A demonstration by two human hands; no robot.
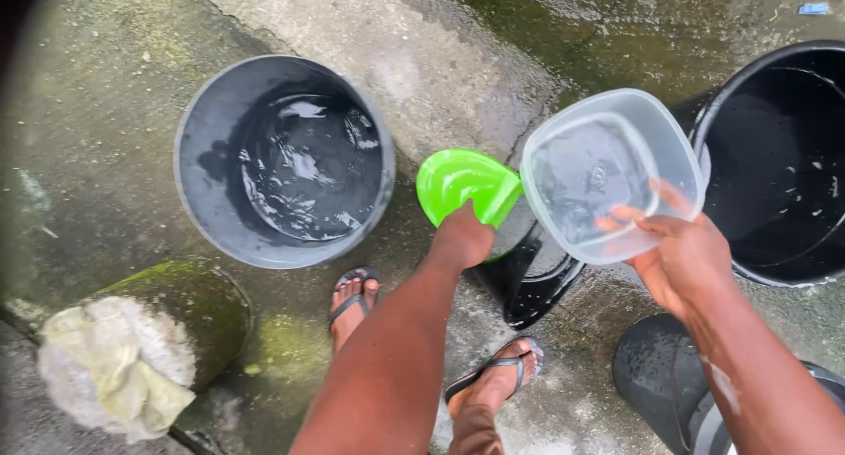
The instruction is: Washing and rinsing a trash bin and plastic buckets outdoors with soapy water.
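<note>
My left hand (460,238) grips the near edge of a bright green plastic lid or plate (462,184), tilted above a small black bowl (528,283) on the wet ground. My right hand (682,257) holds a clear, wet, squarish plastic container (607,169) by its near rim, its open side facing up toward me. The two items almost touch at the middle of the head view.
A grey bucket (207,147) with water stands at the left. A large black tub (775,165) of water sits at the right, another dark bucket (656,376) at the lower right. A crumpled rag (114,363) lies on a mossy stone. My sandalled feet (352,297) stand on wet concrete.
</note>
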